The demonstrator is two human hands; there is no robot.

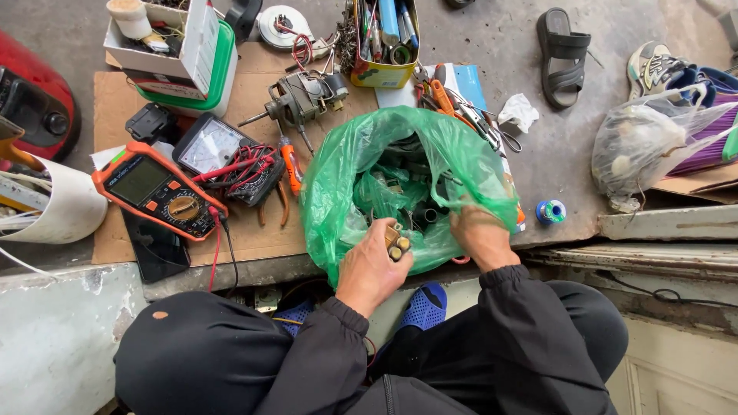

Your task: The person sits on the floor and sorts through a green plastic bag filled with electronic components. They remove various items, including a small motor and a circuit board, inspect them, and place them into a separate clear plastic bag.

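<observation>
Head view: small brown block with two brass terminals [397, 243] being pinched in left hand [370, 269] fingertips at rim of crumpled green plastic bag [346, 184]. Right hand [478, 234] being pushed inside bag; finger state cannot be told. Risks judged: block being dropped through light pinch; thin bag being torn by dark metal parts [419, 211] inside.

A concrete floor [500, 34] carries everything. A cardboard sheet [254, 230] lies on it from nine o'clock to the centre. At the centre a green bag [346, 177] rests partly on the cardboard. At twelve o'clock stands a yellow tin [382, 74] of tools. At one o'clock lie a black sandal [563, 58] and a crumpled tissue [519, 111]. At three o'clock sit a clear bag [653, 146] and a solder spool [551, 211]. A white tub [65, 207] lies at nine o'clock.
</observation>
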